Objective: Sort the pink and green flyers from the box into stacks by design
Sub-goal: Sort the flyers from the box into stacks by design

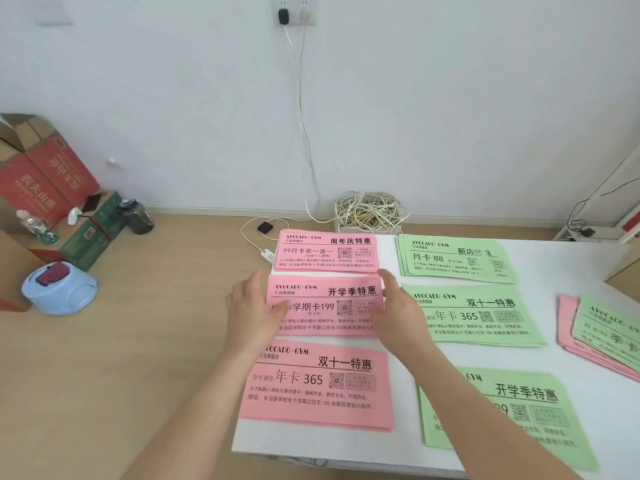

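While the pink stack (325, 308) is lying between them, your left hand (251, 308) and right hand (398, 308) are pressing its ends, fingers spread.

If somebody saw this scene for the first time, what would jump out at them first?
Bright flyers cover the white table: a column of pink stacks along its left side, with a column of green stacks beside it. The left hand and right hand touch the two ends of the middle pink stack. A mixed pink and green pile lies at the table's right edge.
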Demonstrator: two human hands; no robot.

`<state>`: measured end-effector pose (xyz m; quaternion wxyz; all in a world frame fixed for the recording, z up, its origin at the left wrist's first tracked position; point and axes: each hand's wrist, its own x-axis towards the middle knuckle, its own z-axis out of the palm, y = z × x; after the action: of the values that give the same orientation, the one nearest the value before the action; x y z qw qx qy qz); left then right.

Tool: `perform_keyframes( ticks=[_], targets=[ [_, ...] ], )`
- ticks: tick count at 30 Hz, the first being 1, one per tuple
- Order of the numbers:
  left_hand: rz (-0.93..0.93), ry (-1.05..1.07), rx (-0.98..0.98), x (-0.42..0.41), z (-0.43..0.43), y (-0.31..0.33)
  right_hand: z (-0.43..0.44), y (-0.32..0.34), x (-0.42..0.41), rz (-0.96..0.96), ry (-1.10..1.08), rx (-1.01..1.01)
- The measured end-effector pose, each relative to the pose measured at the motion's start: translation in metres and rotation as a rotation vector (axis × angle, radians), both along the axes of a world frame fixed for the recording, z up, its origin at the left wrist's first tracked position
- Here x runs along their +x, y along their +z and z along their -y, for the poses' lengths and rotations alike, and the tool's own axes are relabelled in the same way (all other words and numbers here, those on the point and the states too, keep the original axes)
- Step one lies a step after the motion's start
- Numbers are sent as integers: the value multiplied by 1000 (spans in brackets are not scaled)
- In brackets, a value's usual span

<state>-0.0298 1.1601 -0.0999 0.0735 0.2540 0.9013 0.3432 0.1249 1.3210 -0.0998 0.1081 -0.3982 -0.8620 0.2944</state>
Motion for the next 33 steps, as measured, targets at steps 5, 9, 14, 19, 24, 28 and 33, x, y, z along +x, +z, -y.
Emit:
perform_keyframes(
  ticks=[5,9,14,19,24,28,33],
  targets=[
    [174,-240,-312,-12,7,-20,1,0,3,234,148,-15],
    [100,-268,-370,-11,5,-22,1,-5,1,300,191,55],
    [31,-271,-435,-13,2,-20,-2,-7,2,294,230,91],
    [-149,-267,-397,0,6,-13,-5,6,19,226,208,12],
    [-323,-469,-169,31,8,-16,9,5,44,213,302,-51],
    [-386,-664,-170,45,12,-26,15,-1,51,236,336,-6],
    [-416,-639,-215,50,19,-32,20,0,56,203,311,-33]
  ],
)
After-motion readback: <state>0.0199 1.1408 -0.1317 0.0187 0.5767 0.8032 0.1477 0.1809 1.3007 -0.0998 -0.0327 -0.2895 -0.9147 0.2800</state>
